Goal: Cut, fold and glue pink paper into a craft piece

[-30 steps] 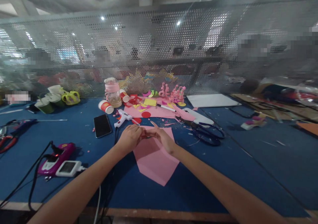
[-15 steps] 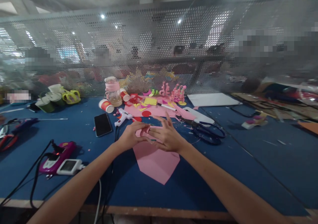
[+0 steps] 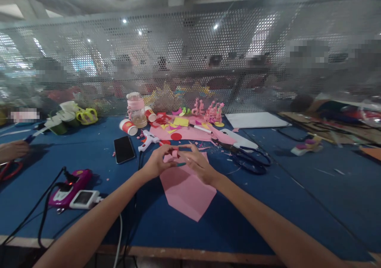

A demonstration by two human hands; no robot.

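Observation:
A small curled strip of pink paper (image 3: 175,154) is held up in front of me. My left hand (image 3: 157,163) pinches it between thumb and fingers. From the other side, the bent fingers of my right hand (image 3: 200,165) close in on the same strip and partly hide it. Below both hands a larger pink sheet (image 3: 188,194) lies on the blue table (image 3: 238,224). Beyond my left hand rests a white glue gun (image 3: 147,140), its cord running toward me. Large dark-handled scissors (image 3: 253,159) lie to the right of my right hand.
Left are a black phone (image 3: 124,149), a purple power strip (image 3: 71,186) with cables, and another person's hand (image 3: 13,151) with a tool. Behind stand a bottle (image 3: 136,111), paper cups (image 3: 128,127), colored scraps (image 3: 181,121) and pink paper figures (image 3: 214,112) before a perforated metal screen (image 3: 184,62).
My right hand's fingers have bent inward around the pink strip, where they were stretched out before. At far left, another person's hand has come in and lifted the blue tool.

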